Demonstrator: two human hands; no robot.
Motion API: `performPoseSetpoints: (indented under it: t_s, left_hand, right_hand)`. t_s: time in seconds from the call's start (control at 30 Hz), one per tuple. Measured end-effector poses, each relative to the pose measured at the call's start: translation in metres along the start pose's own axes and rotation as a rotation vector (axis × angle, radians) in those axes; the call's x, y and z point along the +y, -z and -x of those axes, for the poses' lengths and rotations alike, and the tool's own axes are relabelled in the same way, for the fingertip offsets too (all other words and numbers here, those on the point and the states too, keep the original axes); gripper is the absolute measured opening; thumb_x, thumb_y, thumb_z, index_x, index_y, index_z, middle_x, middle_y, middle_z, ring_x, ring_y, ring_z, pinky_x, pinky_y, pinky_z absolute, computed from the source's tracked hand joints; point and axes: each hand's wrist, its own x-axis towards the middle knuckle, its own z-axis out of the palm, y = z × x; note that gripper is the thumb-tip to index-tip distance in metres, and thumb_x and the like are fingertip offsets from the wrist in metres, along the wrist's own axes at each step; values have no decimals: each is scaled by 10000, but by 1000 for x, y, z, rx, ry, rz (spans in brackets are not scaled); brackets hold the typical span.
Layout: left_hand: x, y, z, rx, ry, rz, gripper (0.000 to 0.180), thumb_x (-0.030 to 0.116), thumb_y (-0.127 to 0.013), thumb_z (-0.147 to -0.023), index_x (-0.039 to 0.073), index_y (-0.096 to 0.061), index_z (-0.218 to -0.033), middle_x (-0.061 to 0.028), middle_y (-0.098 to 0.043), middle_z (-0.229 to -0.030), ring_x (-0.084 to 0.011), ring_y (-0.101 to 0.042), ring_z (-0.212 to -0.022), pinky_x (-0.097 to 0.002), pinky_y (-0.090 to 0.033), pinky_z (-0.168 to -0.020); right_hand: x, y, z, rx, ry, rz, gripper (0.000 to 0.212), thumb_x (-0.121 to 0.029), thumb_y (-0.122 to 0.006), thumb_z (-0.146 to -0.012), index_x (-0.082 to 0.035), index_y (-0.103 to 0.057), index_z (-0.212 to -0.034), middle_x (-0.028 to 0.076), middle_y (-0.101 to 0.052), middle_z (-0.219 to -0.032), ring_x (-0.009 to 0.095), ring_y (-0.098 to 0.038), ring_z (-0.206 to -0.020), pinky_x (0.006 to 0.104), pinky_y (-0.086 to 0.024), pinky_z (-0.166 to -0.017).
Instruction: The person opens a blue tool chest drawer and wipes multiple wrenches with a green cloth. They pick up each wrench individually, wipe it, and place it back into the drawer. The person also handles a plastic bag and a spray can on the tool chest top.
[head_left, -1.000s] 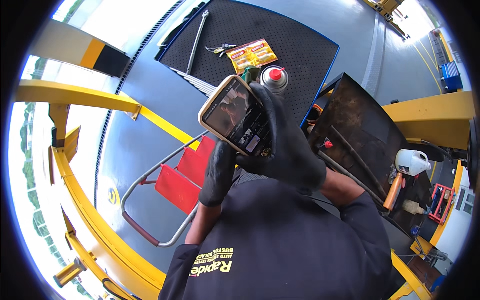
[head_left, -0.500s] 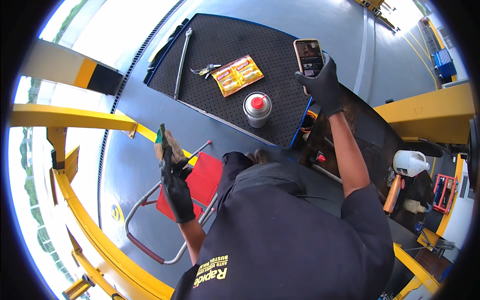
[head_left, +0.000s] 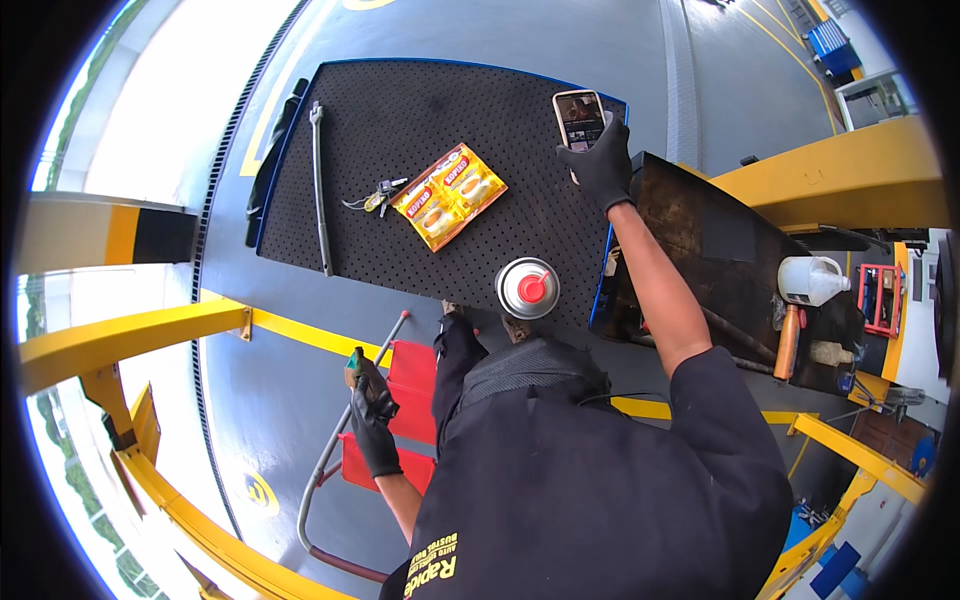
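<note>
My right hand (head_left: pixel 601 170), in a black glove, grips a smartphone (head_left: pixel 578 118) in a light-coloured case at the mat's far right corner. Its screen is lit. Low on the left, over a red-seated metal frame, my gloved left hand (head_left: pixel 374 425) is closed around a small green and tan thing (head_left: pixel 354 368) whose kind I cannot make out. A spray can (head_left: pixel 527 290) with a red cap stands on the black perforated tabletop (head_left: pixel 420 95) near its front edge. Behind it lie yellow sachets (head_left: pixel 450 197), a bunch of keys (head_left: pixel 380 196) and a long metal bar tool (head_left: pixel 319 190).
A dark, stained bench (head_left: pixel 690 240) adjoins the table on the right, with a whitish plastic jug (head_left: pixel 808 280) and an orange handle (head_left: pixel 789 342) on it. The red folding seat (head_left: pixel 412 375) stands at my left. Yellow steel beams (head_left: pixel 140 335) flank both sides.
My view has shifted, and I stand closer to the table. The left hand has lowered with the green and tan thing. The phone remains in my right hand, now over the mat's corner.
</note>
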Motion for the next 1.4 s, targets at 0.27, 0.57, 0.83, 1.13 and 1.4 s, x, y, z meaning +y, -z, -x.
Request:
performPoseSetpoints:
  t_s: [0.27,0.57,0.83,1.13,1.4]
  left_hand:
    - [-131,75,-107,-259,367,-497,428,199,-480,-1020,67,-460,-1426,-74,-578,-1163,-191,-697,-857,-289,-541,-589]
    - [-113,118,-170,-490,333,-826,392,264,-553,-989,115,-515,-1350,-105,-634,-1084,-198,-668,-700,-319,-519,-541]
    - [-109,125,-228,-40,450,-297,498,413,-557,-985,67,-512,-1340,-70,-618,-1109,-199,-645,-829,-318,-524,-660]
    - [-175,141,-257,-287,-1,-608,402,258,-469,-1034,107,-550,-1397,-183,-606,-1112,-298,-600,-992,-385,-517,-774]
    - [-177,154,-270,-357,-20,-651,384,308,-522,-1005,29,-597,-1258,-173,-612,-1035,-284,-604,-927,-413,-485,-803]
  right_hand:
    - [-13,-7,11,173,25,104,1090,-266,-898,-632,61,-263,-1457,237,-477,-1284,386,-533,-1170,433,-468,-983]
    - [-37,-9,19,170,-78,-108,868,-187,-877,-682,49,-383,-1355,197,-533,-1231,276,-589,-1102,378,-486,-968]
    - [2,-30,0,233,-168,-152,800,-231,-890,-593,17,-494,-1243,183,-583,-1146,303,-609,-1025,412,-507,-900]
    - [12,-34,-24,170,-291,35,869,-293,-894,-575,3,-478,-1277,206,-571,-1199,361,-565,-1109,440,-480,-943]
    - [13,-39,-17,200,-263,67,882,-313,-893,-565,4,-480,-1277,200,-568,-1184,359,-549,-1107,460,-428,-987]
